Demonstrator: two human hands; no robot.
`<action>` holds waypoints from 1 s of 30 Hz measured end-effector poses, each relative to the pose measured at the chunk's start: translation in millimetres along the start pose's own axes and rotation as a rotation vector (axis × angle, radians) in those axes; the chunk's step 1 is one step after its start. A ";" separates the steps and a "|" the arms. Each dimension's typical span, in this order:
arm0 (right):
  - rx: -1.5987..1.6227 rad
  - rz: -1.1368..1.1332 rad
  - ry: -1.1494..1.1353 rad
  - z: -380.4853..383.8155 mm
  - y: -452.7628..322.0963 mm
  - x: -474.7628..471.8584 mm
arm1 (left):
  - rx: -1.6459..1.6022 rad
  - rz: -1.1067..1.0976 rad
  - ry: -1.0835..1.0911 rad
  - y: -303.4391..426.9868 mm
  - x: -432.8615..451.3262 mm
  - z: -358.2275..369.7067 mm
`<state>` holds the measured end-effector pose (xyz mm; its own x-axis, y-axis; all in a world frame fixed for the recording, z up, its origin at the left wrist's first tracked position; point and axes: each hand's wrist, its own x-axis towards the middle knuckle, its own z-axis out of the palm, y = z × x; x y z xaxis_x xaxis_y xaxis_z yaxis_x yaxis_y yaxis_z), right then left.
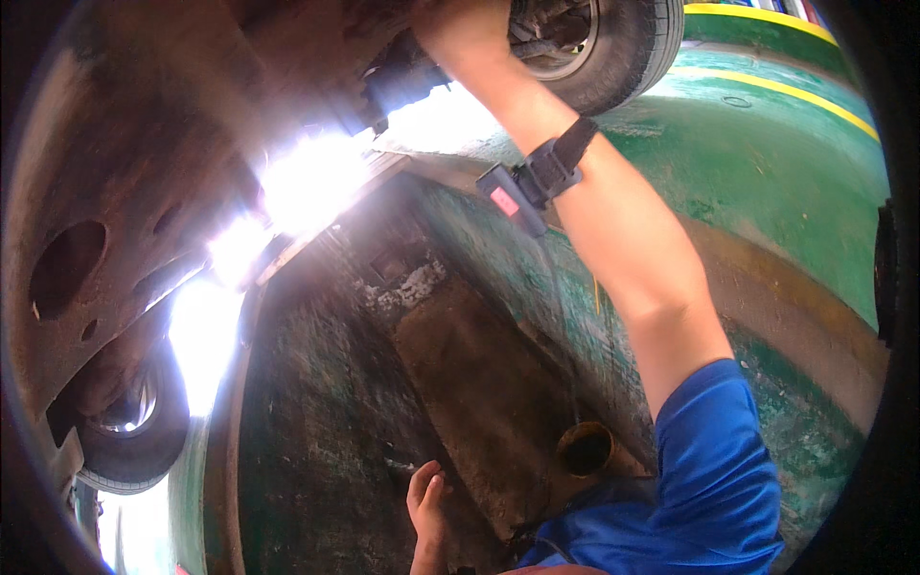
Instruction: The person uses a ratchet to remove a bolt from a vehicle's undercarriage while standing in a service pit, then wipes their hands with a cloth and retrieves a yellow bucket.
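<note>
My right arm reaches up to the underside of a vehicle (165,122), beside a wheel with a black tyre (643,65). My right hand (463,29) is cut off by the top edge and its fingers are hidden, so what it touches cannot be told. A black strap with a small dark device (514,199) is around that forearm. Low in the picture, my left hand (428,499) hangs over the pit with loosely bent fingers, slightly apart, and nothing visible in them. Dark mechanical parts (402,75) hang from the underside just left of my right hand.
Stained walls (316,402) enclose the narrow pit, above its brown floor (460,352). A round open container (612,447) stands down there. Another tyre (140,460) is at lower left. Green painted floor (755,187) with yellow lines lies right. Bright glare shows beneath the vehicle.
</note>
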<state>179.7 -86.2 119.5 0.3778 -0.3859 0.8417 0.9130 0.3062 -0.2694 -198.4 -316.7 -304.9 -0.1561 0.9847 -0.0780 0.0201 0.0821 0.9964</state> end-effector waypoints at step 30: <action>0.116 0.381 0.060 -30.9 66.2 -11.4 | -0.092 0.079 -0.089 -7.1 18.2 36.5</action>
<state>240.6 -88.4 77.6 0.6974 -0.2749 0.6618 0.6838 0.5317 -0.4997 -165.4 -293.8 -314.5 -0.0692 0.9976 0.0024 -0.0622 -0.0067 0.9980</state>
